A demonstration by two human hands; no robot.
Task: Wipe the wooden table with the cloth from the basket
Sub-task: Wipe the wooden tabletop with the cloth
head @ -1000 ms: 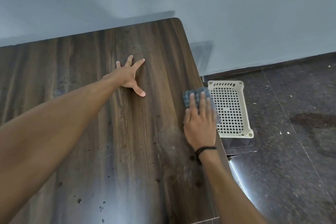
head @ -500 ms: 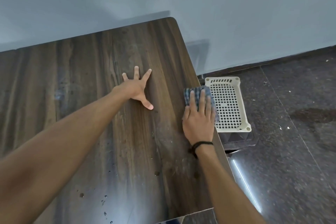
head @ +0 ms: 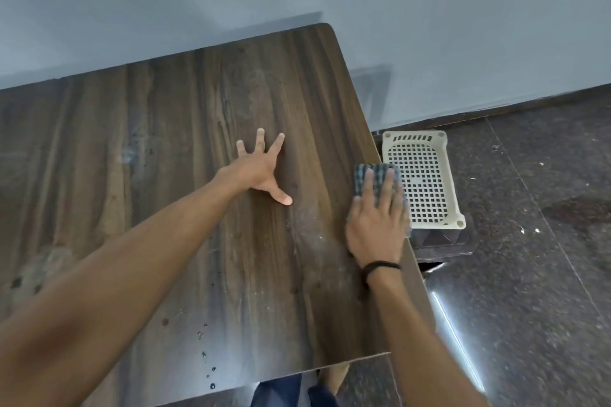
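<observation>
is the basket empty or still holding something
Empty as far as visible: the basket shows a bare perforated bottom; the cloth hides its left edge.

Cloth (head: 377, 177) on table (head: 185, 129); basket (head: 426, 180) right, below.

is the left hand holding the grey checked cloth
No, the right hand presses the grey checked cloth on the wooden table; the left hand lies spread, bare.

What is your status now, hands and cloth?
Right hand flat on cloth, at table right edge. Left hand spread on table, empty. Basket off table, to the right.
</observation>
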